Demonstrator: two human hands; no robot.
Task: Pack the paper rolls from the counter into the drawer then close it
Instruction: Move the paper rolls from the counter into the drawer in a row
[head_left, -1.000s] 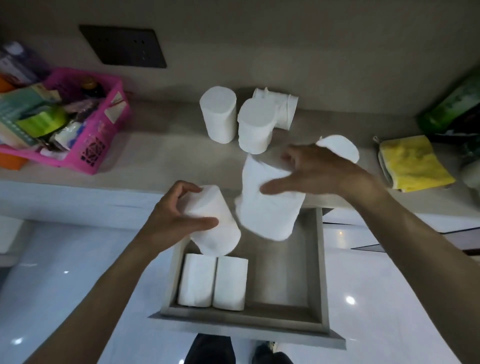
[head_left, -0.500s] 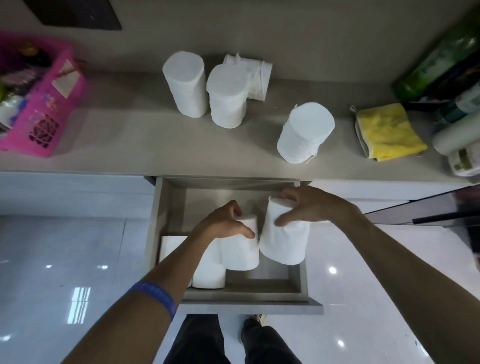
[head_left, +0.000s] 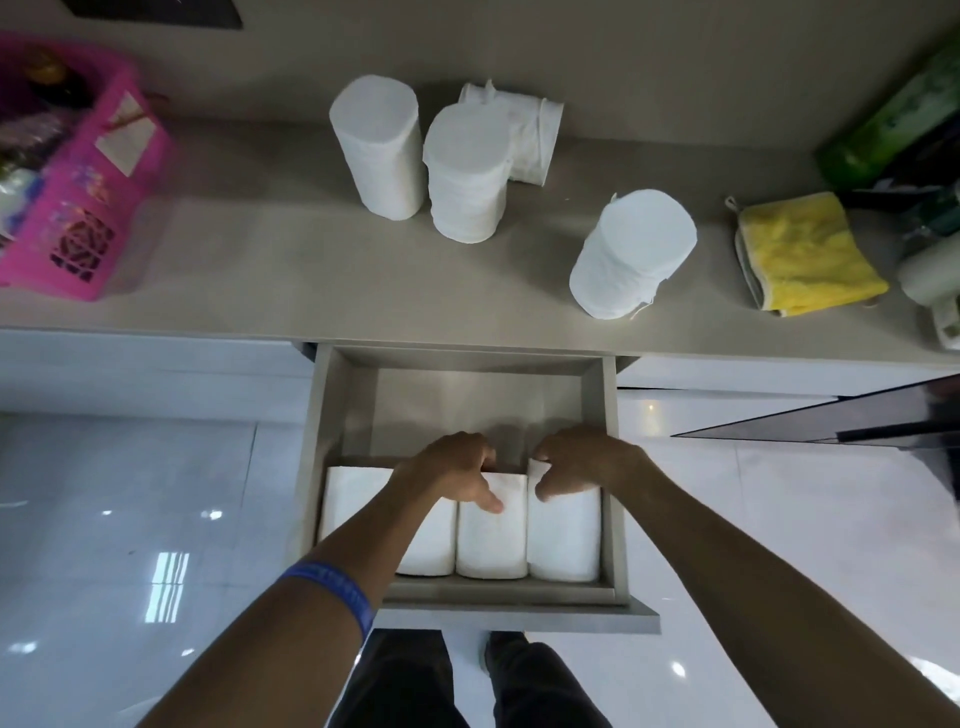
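The grey drawer (head_left: 519, 621) is pulled out under the counter (head_left: 260, 270). Several white paper rolls lie side by side along its front. My left hand (head_left: 452, 470) curls over the far end of the third roll (head_left: 491, 545), thumb on top. My right hand (head_left: 582, 462) grips the far end of the rightmost roll (head_left: 563, 540), which touches the right wall. The leftmost roll (head_left: 353, 499) is partly hidden by my left arm. On the counter stand three upright rolls (head_left: 382, 145), (head_left: 467, 171), (head_left: 631, 252), with a wrapped roll (head_left: 530, 140) lying behind them.
A pink basket (head_left: 88, 197) full of items sits at the counter's left end. At the right are a yellow cloth (head_left: 805, 254), a green package (head_left: 893, 130) and a pale bottle (head_left: 930, 265). A dark panel (head_left: 831, 421) juts out right of the drawer. The drawer's back half is bare.
Both hands came down from counter height into the drawer, each with a roll. Those two rolls now lie flat beside the two that were there.
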